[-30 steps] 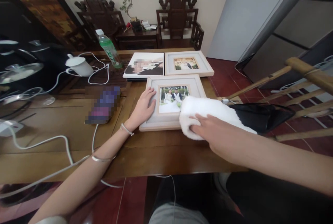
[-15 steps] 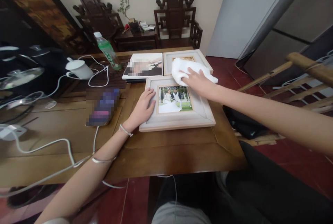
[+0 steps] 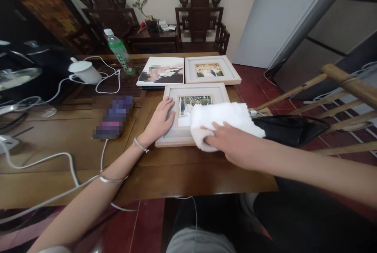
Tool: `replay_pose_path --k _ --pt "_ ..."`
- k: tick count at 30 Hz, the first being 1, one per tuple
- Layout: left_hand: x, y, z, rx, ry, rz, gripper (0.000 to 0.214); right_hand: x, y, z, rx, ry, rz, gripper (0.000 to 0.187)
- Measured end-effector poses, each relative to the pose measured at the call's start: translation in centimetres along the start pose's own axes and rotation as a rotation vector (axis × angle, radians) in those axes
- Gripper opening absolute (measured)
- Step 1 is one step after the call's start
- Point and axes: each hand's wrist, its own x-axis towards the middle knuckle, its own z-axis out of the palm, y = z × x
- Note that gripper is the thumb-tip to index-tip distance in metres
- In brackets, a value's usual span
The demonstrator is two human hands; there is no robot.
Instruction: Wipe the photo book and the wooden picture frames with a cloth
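Note:
A pale wooden picture frame (image 3: 163, 137) lies flat on the table and holds a photo of two people on grass. Over its left edge rests my left hand (image 3: 160, 121), fingers stretched out and thumb apart. My right hand (image 3: 232, 141) grips a folded white towel (image 3: 224, 115), its fingers pressed into the cloth. The towel covers the lower right of the frame and part of the photo. Behind lie a second picture frame (image 3: 235, 78) and, to its left, a photo panel (image 3: 176, 61) with a partly blurred picture.
On the left of the wooden table (image 3: 176, 174) are a phone (image 3: 113, 117) with a white cable, a lidded white cup (image 3: 85, 71) and a green-labelled bottle (image 3: 120, 53). A wooden chair (image 3: 350, 84) stands at right, with a black bag (image 3: 291, 129) beside the table.
My right hand has moved the towel from the far edge of the near frame toward me, down to its lower right corner, uncovering the back frame's photo. My left hand stays on the frame.

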Motion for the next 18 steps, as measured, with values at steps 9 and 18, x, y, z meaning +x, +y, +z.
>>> replay_pose_path --k 9,18 --pt "0.1 -0.7 -0.4 0.022 -0.064 0.027 0.05 3.5 2.6 2.7 0.085 0.155 -0.044 0.081" --pt "0.0 -0.5 -0.5 0.019 -0.07 0.025 0.051 10.1 11.0 1.7 -0.101 0.312 0.18 0.085"
